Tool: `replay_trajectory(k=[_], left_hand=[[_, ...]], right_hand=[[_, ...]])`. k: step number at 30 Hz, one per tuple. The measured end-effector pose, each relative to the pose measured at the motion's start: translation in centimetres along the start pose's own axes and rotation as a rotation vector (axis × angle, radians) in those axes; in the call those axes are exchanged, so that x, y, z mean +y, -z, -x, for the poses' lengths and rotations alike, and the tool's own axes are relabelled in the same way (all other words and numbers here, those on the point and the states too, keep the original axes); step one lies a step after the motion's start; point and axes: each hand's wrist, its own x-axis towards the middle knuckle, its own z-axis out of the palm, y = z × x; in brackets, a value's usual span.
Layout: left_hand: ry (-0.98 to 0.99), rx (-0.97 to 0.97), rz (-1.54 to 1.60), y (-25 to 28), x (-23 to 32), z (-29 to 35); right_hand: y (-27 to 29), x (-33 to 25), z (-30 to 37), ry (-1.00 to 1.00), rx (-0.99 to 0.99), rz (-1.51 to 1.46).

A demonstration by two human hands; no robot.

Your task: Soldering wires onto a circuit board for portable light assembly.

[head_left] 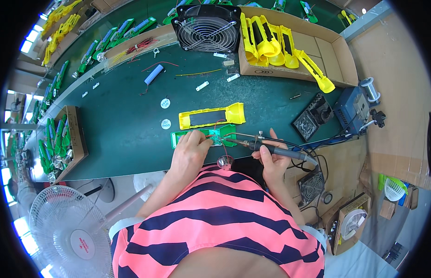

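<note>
With my right hand gripping the soldering iron and my left hand pinching wire at the green board near the table's near edge, I'd keep the tip steady on the joint.

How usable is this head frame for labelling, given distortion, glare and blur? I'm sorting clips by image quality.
Head view: strong fisheye bend, so the table edge curves and black corners frame the picture; lighting is bright and even, with window glare only at the far left rim; the centre is sharp, with the left hand, right hand and soldering iron crisp; things near the rim are squeezed and softer.
</note>
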Motion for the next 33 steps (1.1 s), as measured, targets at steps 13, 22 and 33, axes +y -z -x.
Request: replay_trajectory(k=[13,22,33], left_hand=[[0.142,0.178,0.289,-0.9,-0.7,-0.7],[0.130,0.159,0.206,-1.0,-0.7,-0.3],[0.137,0.171,0.192,-1.4,-0.7,-0.4]], right_hand=[[-0.1,-0.1,-0.1,-0.010,0.002,0.015],[-0.2,0.0,-0.3,0.026,-0.009,0.034],[-0.6,0.7,-0.6,0.115,-0.092,0.130]])
